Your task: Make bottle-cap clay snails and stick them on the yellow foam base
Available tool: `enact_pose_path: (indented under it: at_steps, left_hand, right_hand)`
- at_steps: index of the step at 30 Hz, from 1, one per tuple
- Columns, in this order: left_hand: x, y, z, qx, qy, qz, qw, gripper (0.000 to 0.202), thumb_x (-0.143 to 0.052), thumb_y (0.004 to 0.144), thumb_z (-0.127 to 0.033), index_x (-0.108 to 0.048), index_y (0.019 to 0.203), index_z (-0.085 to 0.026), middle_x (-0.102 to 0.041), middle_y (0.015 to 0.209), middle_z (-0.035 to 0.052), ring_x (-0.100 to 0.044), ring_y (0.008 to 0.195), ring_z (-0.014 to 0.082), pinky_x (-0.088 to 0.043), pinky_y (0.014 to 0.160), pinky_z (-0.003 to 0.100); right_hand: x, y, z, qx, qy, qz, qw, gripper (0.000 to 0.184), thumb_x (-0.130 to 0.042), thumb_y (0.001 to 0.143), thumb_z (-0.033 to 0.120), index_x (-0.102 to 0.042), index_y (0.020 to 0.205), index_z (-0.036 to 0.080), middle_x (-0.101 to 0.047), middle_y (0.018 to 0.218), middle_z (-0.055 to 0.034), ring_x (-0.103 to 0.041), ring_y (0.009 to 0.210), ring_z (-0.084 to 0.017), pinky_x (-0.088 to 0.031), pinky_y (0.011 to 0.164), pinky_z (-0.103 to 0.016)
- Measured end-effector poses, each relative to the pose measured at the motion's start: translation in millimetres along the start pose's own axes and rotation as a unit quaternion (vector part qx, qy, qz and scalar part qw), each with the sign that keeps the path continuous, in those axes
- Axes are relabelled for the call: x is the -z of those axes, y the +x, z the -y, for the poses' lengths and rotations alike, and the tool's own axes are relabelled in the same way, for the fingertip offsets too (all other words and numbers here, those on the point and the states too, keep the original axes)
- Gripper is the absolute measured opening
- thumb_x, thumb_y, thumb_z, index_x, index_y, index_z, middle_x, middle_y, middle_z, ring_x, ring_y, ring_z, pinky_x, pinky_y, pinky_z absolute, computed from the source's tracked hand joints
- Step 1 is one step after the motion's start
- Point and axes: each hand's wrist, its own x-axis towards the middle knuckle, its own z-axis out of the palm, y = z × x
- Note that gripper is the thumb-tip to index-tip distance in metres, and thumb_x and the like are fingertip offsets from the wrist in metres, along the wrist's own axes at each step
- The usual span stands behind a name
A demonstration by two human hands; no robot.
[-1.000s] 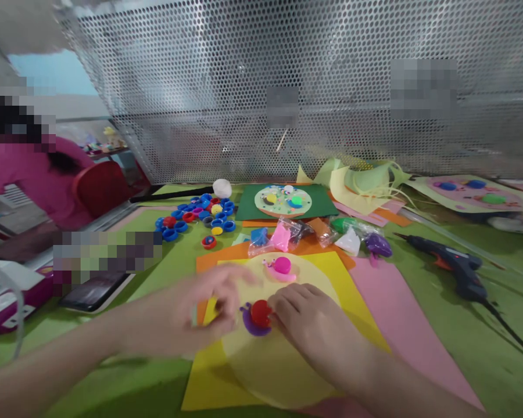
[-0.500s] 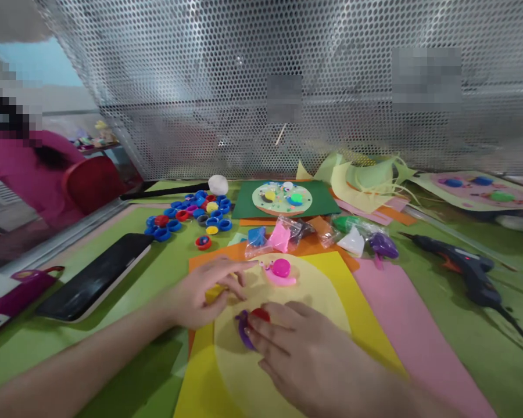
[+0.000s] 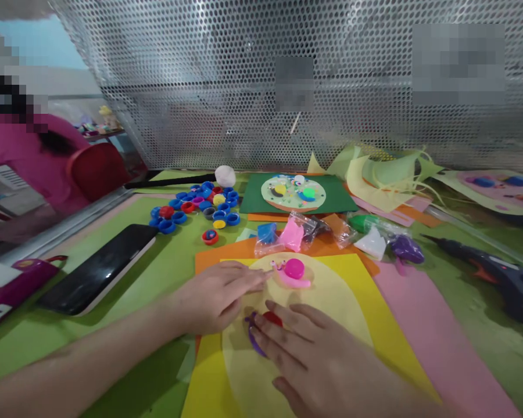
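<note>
My right hand (image 3: 307,351) lies over a small snail figure, its fingers spread and fingertips on it. The snail's purple clay body (image 3: 256,341) and red bottle cap (image 3: 273,318) show partly between the fingers. My left hand (image 3: 218,293) rests at the left edge of a pale yellow paper circle (image 3: 344,302), fingers stretched to the right. Its fingertips come near a pink clay snail (image 3: 295,283) with a magenta cap (image 3: 294,268) for a shell. The circle lies on a bright yellow sheet (image 3: 203,377).
Several bottle caps (image 3: 178,217), a black phone (image 3: 100,267) and a purple device (image 3: 24,290) lie left. Clay packets (image 3: 292,233) and a decorated disc (image 3: 283,200) sit beyond. A glue gun (image 3: 492,270) lies right. A person in pink (image 3: 39,157) is at far left.
The view has shifted slightly. My left fingers have straightened and moved together, and the yellow cap glimpsed beneath them is now hidden. My right fingers have spread over the purple snail.
</note>
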Motion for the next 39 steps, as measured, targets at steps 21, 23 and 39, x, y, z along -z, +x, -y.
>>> enact_pose_path:
  at_steps: [21,23,39]
  left_hand:
    - [3.0,2.9,1.5,0.085,-0.012,0.077,0.993,0.042,-0.037,0.079,-0.009,-0.054,0.116,-0.016,-0.053,0.129,0.0094,-0.051,0.116,0.0191,-0.043,0.096,0.034]
    - [3.3,3.2,1.4,0.084,-0.015,0.078,0.993,0.042,-0.037,0.078,-0.008,-0.054,0.116,-0.015,-0.053,0.129,0.0099,-0.051,0.116,0.0188,-0.044,0.096,0.033]
    - [-0.3,-0.5,6.4,0.040,0.036,0.061,0.997,0.036,-0.041,0.086,-0.016,-0.051,0.120,-0.017,-0.053,0.129,0.0091,-0.050,0.117,0.0179,-0.042,0.097,0.031]
  right_hand:
    - [9.2,-0.3,-12.1,0.081,-0.015,0.098,0.992,0.049,-0.026,0.093,0.049,-0.045,0.128,0.020,-0.034,0.141,-0.0063,-0.029,0.126,-0.029,-0.036,0.095,-0.049]
    - [9.3,-0.2,-11.3,0.080,-0.014,0.099,0.992,0.049,-0.027,0.093,0.050,-0.045,0.128,0.020,-0.032,0.142,-0.0062,-0.030,0.126,-0.029,-0.037,0.094,-0.049]
    - [12.4,0.8,-16.0,0.077,0.006,0.061,0.995,0.053,-0.031,0.090,0.056,-0.037,0.134,0.028,-0.035,0.140,-0.0066,-0.034,0.123,-0.025,-0.034,0.095,-0.047]
